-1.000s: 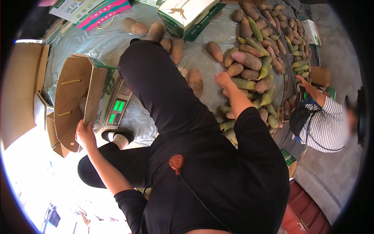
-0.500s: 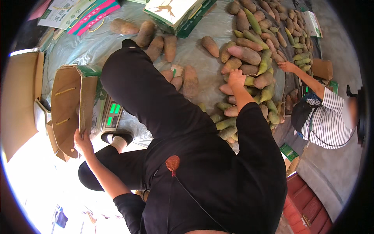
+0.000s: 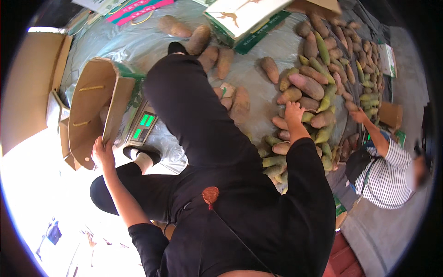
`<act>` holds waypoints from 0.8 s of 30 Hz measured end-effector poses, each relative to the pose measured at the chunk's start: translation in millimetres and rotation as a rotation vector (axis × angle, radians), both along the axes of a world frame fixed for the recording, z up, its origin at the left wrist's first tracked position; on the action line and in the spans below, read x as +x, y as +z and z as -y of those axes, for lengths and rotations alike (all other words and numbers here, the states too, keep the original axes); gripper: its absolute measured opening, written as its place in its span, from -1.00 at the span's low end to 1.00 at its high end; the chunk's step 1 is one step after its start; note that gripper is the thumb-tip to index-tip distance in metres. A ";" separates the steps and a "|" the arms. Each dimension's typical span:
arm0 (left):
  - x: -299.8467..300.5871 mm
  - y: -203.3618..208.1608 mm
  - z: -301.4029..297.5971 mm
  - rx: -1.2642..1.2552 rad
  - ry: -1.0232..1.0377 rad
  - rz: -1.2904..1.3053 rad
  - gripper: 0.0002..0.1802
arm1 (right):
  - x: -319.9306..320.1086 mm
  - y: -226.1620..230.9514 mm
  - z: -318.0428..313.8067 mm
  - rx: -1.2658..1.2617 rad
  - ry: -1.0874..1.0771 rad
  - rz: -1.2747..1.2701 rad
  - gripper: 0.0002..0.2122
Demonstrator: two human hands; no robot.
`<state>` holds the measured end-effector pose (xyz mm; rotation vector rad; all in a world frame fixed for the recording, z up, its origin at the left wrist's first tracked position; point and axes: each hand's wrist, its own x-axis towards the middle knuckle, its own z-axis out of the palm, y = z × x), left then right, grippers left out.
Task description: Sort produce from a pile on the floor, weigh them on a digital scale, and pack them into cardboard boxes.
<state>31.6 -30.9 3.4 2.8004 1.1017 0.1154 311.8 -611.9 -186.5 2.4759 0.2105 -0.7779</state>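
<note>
A tall brown carton (image 3: 121, 108) with yellow rope handles stands open at my left, beside a scale (image 3: 142, 128) with green lit digits. Something pale shows inside it. My left hand (image 3: 103, 154) is closed on the carton's near edge. To my right, my right hand (image 3: 294, 111) reaches into a pile of large, soil-stained radishes (image 3: 308, 87), some reddish, some green. Its fingers curl down over a radish, which the hand mostly hides. Just beyond this hand lies a big pinkish radish.
Several loose radishes (image 3: 198, 40) lie past my bent leg on plastic sheeting (image 3: 251, 81). A white and green box (image 3: 247, 21) stands at the far middle, near a pink-striped bag (image 3: 138, 11). At the right, a co-worker in a striped shirt (image 3: 385, 180) reaches toward the pile.
The view has turned, so the pile and carton sit farther right in the picture. Both my hands keep about the same places on the carton and the pile.
</note>
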 end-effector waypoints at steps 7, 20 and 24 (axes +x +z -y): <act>-2.7 1.5 -2.0 0.063 -0.006 -0.012 -0.76 | -11.4 -3.6 12.6 0.031 0.189 -0.008 -0.71; 10.8 15.0 11.0 -0.008 0.070 -0.052 -0.84 | 42.6 25.1 -40.2 1.343 -0.379 0.118 -0.51; 0.6 17.2 10.0 0.002 0.082 -0.043 -0.83 | 52.6 133.0 -156.2 1.664 -0.496 0.050 -0.58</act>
